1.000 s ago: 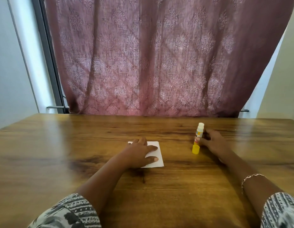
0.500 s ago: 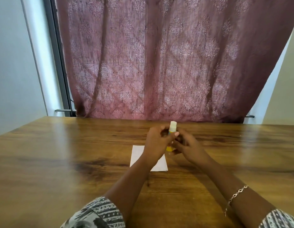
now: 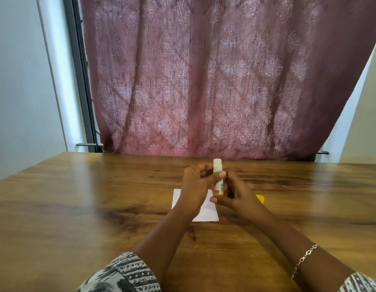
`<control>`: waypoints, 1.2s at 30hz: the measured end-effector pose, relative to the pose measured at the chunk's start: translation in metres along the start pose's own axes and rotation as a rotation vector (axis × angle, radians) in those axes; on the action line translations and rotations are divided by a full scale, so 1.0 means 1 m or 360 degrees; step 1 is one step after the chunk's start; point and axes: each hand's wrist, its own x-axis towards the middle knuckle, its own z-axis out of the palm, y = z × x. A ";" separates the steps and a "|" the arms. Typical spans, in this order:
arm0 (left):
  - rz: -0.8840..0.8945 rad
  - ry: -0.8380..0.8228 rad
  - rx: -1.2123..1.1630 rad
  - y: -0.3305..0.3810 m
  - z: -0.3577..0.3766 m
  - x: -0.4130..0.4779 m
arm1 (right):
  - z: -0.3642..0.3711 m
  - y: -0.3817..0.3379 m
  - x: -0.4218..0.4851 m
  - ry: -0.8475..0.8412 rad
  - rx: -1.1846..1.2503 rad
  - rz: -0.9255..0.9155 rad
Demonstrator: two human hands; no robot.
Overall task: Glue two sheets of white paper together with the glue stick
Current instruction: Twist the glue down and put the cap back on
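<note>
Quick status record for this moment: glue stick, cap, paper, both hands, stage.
glue stick: upright, lifted above the paper, held by both hands
cap: yellow piece on the table just right of the right hand, apparently off the stick
paper: white, flat on the table, partly hidden by the hands
left hand: grips the stick's upper part
right hand: holds its lower end
stage: no glue applied yet

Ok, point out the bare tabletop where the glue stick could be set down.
Free: the wooden table left of the white paper, and the stretch right of the yellow cap. Bare too is the strip along the curtain. Crowded: the middle, where the left hand and right hand hold the glue stick over the paper.
</note>
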 end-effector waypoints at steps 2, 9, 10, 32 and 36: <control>-0.0010 -0.0019 -0.0036 0.000 -0.001 -0.001 | 0.001 0.000 -0.001 0.0063 0.0001 -0.0021; -0.0051 -0.0049 -0.0035 0.000 -0.007 -0.003 | -0.002 -0.001 -0.004 -0.0043 0.0187 0.0020; -0.0048 -0.0059 -0.0046 0.001 -0.006 -0.004 | -0.003 -0.001 -0.004 -0.0029 0.0151 0.0006; -0.0033 -0.0164 -0.0057 0.004 -0.008 -0.005 | 0.005 0.002 -0.008 0.0058 0.0119 0.0011; -0.0012 -0.0156 -0.0001 0.005 -0.011 -0.005 | 0.001 0.001 -0.008 -0.0084 0.0413 0.0073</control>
